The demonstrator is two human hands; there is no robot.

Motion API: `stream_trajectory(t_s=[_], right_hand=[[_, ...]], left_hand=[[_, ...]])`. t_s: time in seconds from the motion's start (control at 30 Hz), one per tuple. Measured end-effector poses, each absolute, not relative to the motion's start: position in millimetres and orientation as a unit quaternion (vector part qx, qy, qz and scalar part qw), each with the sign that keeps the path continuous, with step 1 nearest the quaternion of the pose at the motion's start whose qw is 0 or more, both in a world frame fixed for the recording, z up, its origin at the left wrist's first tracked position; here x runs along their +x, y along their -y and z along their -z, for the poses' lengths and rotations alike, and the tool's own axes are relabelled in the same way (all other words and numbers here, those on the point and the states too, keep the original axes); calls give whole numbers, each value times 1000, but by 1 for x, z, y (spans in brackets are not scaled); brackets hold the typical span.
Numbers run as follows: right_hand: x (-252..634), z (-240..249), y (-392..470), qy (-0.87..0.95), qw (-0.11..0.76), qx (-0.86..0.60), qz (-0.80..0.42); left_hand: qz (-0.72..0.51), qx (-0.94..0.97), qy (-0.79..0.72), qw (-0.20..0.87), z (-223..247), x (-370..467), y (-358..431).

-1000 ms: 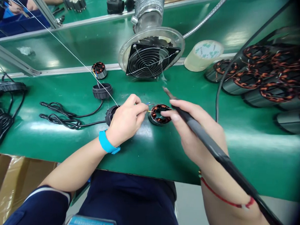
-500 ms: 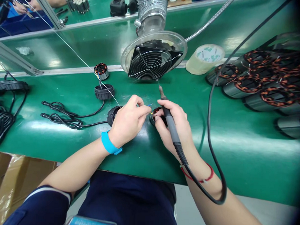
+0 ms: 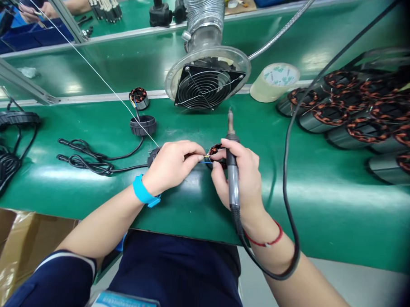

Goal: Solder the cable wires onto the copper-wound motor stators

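My left hand (image 3: pixel 173 165) pinches thin yellow and blue wires (image 3: pixel 206 156) between thumb and forefinger. Partly behind it is a black cap (image 3: pixel 153 156) with a black cable running left. My right hand (image 3: pixel 240 173) holds a soldering iron (image 3: pixel 234 182), its tip pointing up and away from me. Its thumb and a finger are also at the wires, beside a copper-wound stator (image 3: pixel 214 150) that is mostly hidden by the hand. A thin white strand (image 3: pixel 106 82) comes down from the upper left to behind my left hand.
A fan (image 3: pixel 204 88) on a duct stands beyond my hands. A tape roll (image 3: pixel 275 82) and several stators (image 3: pixel 329 116) are at the right. Another stator (image 3: pixel 138 98), a cap (image 3: pixel 143 125) and coiled cables (image 3: pixel 2 163) lie left. A person's hands (image 3: pixel 37 14) show beyond the partition.
My left hand has lowered slightly, its fingers now flatter and the wires straighter. The soldering iron has turned more upright, its tip shifting right. The view has moved slightly.
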State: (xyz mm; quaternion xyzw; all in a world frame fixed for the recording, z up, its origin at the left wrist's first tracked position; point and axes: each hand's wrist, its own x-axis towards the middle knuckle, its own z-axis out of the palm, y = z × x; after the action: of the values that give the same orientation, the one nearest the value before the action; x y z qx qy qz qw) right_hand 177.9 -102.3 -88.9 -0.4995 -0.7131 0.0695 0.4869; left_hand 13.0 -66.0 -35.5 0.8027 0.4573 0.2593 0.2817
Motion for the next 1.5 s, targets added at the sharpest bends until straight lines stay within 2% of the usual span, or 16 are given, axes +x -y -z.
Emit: stream_trajectory(t_s=[0.17,0.23,0.37,0.5,0.7,0.9,1.0,1.1,1.23,1.33,1.5], right_hand=[[179,88,102,731,478,-482,-74],[181,89,102,725,484,-481,-94],[182,91,102,669,538,-475,-196],[180,91,101,625,585,-440,-272],[181,93,100,620,588,-434,-287],[180,94,99,599,597,-440,-302],[189,94,99,616,571,-457,-293],[203,96,98,658,509,-489,-263],[210,99,94,710,459,-472,-249],[203,98,93,685,482,-474,-272],[186,100,91,578,578,-457,-351]], left_hand=[[-278,805,-447,272,39,13,67],[-299,813,-444,231,39,13,69],[-304,852,-402,139,38,12,73],[-278,875,-366,151,38,13,75],[-270,882,-354,157,41,14,72],[-219,900,-373,49,47,13,75],[-228,877,-416,78,51,15,77],[-222,860,-446,113,53,18,78],[-200,844,-473,153,52,22,78],[-210,829,-482,190,51,21,77],[-265,795,-477,265,48,19,74]])
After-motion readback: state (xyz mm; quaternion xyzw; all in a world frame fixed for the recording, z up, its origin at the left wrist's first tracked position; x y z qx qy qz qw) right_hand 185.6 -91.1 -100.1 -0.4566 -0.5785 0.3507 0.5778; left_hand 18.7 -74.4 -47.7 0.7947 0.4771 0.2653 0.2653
